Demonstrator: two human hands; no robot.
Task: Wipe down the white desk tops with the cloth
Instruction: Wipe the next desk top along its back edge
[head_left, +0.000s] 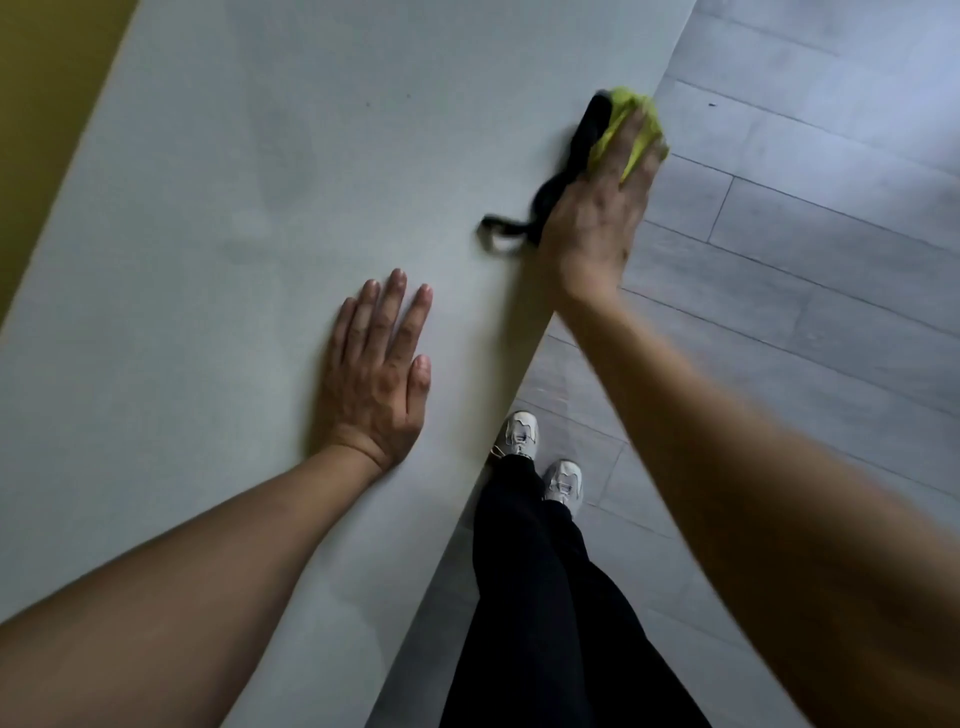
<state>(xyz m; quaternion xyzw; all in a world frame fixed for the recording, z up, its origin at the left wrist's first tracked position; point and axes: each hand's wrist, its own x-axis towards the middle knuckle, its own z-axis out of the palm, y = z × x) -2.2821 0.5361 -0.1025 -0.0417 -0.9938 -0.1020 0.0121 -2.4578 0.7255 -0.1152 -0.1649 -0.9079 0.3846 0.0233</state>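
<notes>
Along the far left edge runs a strip of mustard-yellow wall or floor; which it is I cannot tell. Next to it the white desk top spreads wide, a pale matte slab running from the near left off to the far right, with faint darker smears across its middle and a couple of tiny dark specks further off.

The left hand lies flat on the desk near its right edge, palm down, fingers straight and slightly spread, holding nothing.

To the right of it, below the desk edge, stand the person's black trousers and a pair of pale sneakers on the floor.

Further off and to the right, the right hand presses down at the desk's right edge on the cloth, a yellow-green bundle with a black part and a black loop trailing out to the left on the desk. The fingers lie stretched over the cloth, blurred, so how tightly they hold it I cannot tell.

Beyond the edge, grey plank flooring fills the right side.
</notes>
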